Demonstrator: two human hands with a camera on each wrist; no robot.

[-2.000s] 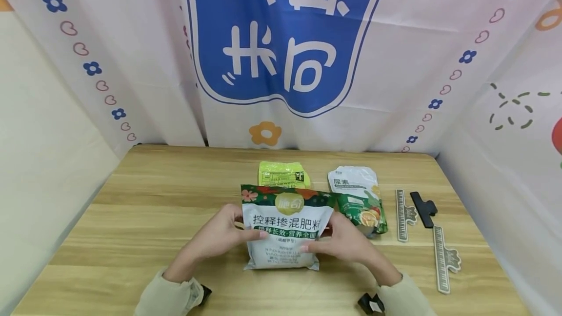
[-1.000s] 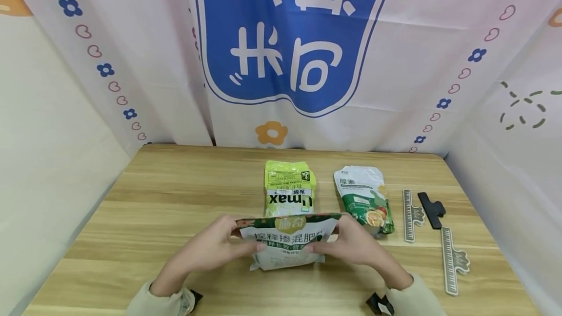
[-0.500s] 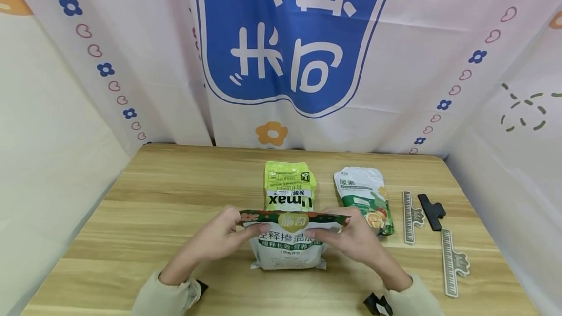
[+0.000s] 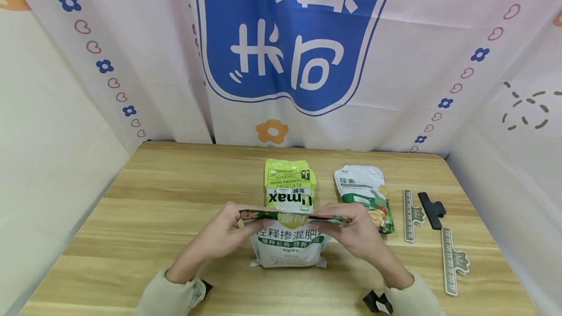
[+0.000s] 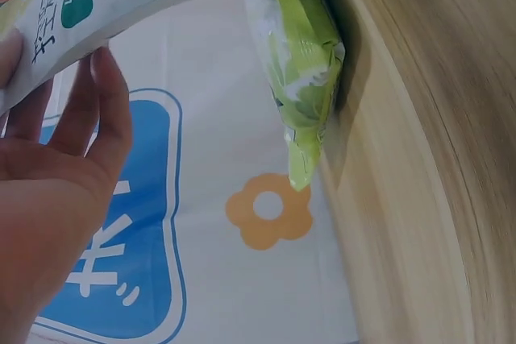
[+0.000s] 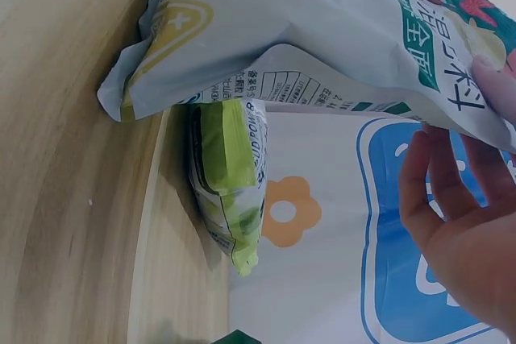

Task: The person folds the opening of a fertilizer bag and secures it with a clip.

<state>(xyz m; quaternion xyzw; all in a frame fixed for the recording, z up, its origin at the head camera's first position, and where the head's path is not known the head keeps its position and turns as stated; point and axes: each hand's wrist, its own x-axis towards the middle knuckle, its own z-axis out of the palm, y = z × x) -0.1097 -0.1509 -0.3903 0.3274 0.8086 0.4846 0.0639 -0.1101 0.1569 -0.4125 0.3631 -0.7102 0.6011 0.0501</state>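
Note:
A white fertilizer bag (image 4: 290, 252) with a dark green, flowered top band stands on the wooden table in front of the person. My left hand (image 4: 219, 233) pinches the upper left of the bag, thumb in front and fingers behind. On the other side my right hand (image 4: 351, 230) grips the upper right the same way. Between the hands the top band is bent, so only a narrow strip shows. Both wrist views show the fingers behind the bag (image 6: 322, 14) and the thumbs on its printed front.
Behind lies a lime-green bag (image 4: 287, 179). To its right is a white and green pouch (image 4: 360, 187). Farther right lie a black clip (image 4: 432, 211) and two pale clips, one nearer the pouch (image 4: 409, 216) and one lower (image 4: 450, 262). A printed cloth (image 4: 395, 87) hangs behind the table.
Both hands have moved from the bag's sides up to its top band. The band, flat and fully visible two seconds ago, is now bent to a thin strip.

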